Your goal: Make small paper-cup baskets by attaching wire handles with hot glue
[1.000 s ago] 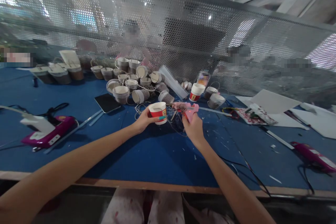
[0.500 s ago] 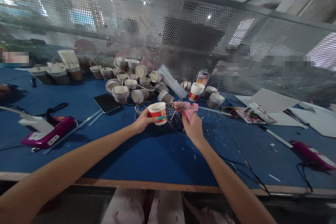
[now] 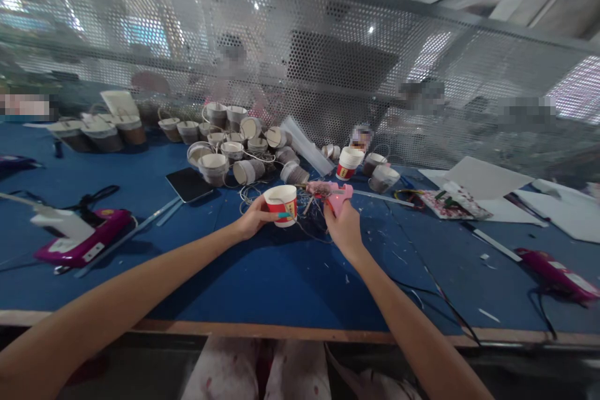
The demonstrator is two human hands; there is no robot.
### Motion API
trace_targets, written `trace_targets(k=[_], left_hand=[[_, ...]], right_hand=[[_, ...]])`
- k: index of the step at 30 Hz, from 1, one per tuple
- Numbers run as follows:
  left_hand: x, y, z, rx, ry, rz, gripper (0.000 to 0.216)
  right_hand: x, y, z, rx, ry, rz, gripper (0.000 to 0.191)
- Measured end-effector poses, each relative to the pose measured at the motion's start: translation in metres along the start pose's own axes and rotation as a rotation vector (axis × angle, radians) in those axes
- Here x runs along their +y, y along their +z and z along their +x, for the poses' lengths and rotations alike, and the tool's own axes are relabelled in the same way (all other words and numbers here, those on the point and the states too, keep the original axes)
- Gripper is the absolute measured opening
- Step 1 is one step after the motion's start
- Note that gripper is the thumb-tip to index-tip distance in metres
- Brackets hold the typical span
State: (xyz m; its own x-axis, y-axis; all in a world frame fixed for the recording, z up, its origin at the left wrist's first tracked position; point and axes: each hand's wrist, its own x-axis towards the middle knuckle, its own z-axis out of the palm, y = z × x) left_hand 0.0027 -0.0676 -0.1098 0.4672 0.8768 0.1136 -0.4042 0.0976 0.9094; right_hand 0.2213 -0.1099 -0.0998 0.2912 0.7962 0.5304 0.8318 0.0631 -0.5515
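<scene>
My left hand [image 3: 253, 219] is closed around a red and white paper cup [image 3: 281, 203], held above the blue table with its open mouth up and tipped slightly. In my right hand [image 3: 345, 225] is a pink hot glue gun [image 3: 338, 195], gripped by the handle. Its nozzle points left at the cup's rim; whether it touches I cannot tell. A clear glue stick [image 3: 382, 198] juts from the gun's back. Loose cord [image 3: 248, 194] lies tangled behind the cup and under the gun.
Behind my hands are several wrapped cups with handles [image 3: 214, 167] and a stack of paper cups [image 3: 349, 162]. A black phone [image 3: 190, 185] and a purple power strip [image 3: 89, 240] lie left; another purple strip [image 3: 557, 275] and white sheets [image 3: 487, 178] lie right. A perforated metal screen [image 3: 262, 44] stands behind.
The cup in my left hand has turned slightly more upright and sits a touch lower. My right hand and the glue gun have hardly moved.
</scene>
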Motion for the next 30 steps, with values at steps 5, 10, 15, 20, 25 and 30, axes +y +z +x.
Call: trace_targets(k=[5,10,15,20,25,30], left_hand=[[-0.001,0.0,0.0,0.018,0.013,-0.002,0.063],[0.0,0.003,0.0,0.06,0.017,0.037,0.059],[-0.002,0.004,0.002,0.108,0.014,0.076,0.059],[-0.004,0.003,0.004,0.127,0.026,0.145,0.057],[-0.003,0.005,0.005,0.173,0.04,0.234,0.058],[-0.004,0.005,0.005,0.155,0.036,0.228,0.059]], right_hand=[[0.01,-0.01,0.014,0.044,0.194,-0.086,0.046],[0.04,-0.02,0.028,0.118,0.354,-0.24,0.053],[0.043,-0.02,0.026,0.301,0.354,-0.322,0.066],[0.001,-0.015,0.008,0.074,-0.148,0.08,0.044],[-0.031,0.002,-0.014,-0.653,-0.049,0.792,0.044],[-0.031,0.004,-0.013,-0.942,0.13,1.001,0.047]])
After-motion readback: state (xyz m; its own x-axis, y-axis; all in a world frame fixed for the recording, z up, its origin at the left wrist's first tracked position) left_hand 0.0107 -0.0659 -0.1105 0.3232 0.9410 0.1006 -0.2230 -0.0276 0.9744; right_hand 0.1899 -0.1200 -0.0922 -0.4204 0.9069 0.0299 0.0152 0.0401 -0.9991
